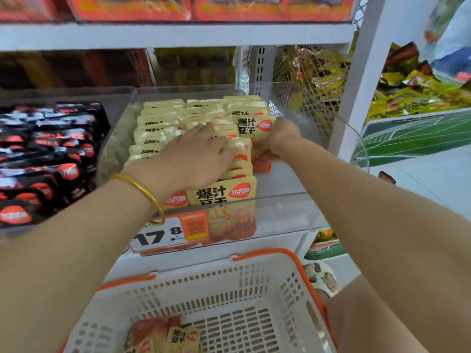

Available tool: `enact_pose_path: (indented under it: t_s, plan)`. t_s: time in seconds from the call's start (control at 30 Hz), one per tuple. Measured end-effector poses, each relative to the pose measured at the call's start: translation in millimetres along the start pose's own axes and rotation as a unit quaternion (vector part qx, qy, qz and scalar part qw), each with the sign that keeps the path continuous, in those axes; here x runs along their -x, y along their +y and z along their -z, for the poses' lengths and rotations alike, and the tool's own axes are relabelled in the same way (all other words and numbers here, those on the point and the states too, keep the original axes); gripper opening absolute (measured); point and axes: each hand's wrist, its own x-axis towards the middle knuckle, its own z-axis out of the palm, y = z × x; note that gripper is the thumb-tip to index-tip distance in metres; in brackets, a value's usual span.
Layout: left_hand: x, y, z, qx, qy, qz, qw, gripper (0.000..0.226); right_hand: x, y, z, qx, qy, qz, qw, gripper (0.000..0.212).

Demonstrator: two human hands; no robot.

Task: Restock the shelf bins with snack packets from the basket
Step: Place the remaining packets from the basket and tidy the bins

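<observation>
A clear plastic shelf bin [285,215] holds rows of upright cream-yellow snack packets [160,123] with red logos. My left hand [201,154] lies flat on the middle rows, fingers straight, pressing the packets. My right hand [279,135] grips one yellow packet [251,126] at the right end of the rows, inside the bin. Below, a white basket [254,281] with orange handles holds a few more of the same packets [182,337] at its front left.
A bin of black and red packets [46,159] stands to the left. A price tag reading 17.8 [163,235] hangs on the bin front. A mesh panel and white upright [362,80] close the right side; green packets [418,98] lie beyond. Red boxes sit on the upper shelf [178,34].
</observation>
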Motion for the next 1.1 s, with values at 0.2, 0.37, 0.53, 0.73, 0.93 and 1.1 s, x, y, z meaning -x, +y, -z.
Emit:
enact_pose_path:
  t_s: [0.2,0.37,0.53,0.73,0.93,1.1]
  plan:
    - [-1.6,-0.8,-1.7,0.001,0.007,0.001,1.000,0.053,-4.2,-0.7,-8.9,-0.033,0.004,0.004,0.999,0.026]
    - [-1.6,-5.1,-3.1,0.072,0.058,-0.026,0.995,0.048,6.8,-0.4,3.2,-0.082,-0.095,-0.038,0.991,0.011]
    - [38.7,-3.6,-3.0,0.136,0.267,-0.101,0.949,0.038,64.1,-6.1,42.5,-0.112,0.054,0.071,0.990,0.022]
    - [140.0,-14.9,-88.7,0.125,0.311,-0.212,0.918,0.028,215.9,23.3,34.6,-0.192,-0.106,0.138,0.966,0.015]
    - [145.3,-69.5,-208.9,0.090,-0.090,-0.006,0.992,0.034,220.2,115.1,-129.0,0.143,-0.400,0.028,0.905,0.015]
    - [145.5,-81.4,-246.5,0.075,-0.179,0.038,0.980,0.031,250.5,235.0,-214.1,0.376,-0.517,0.062,0.766,0.037]
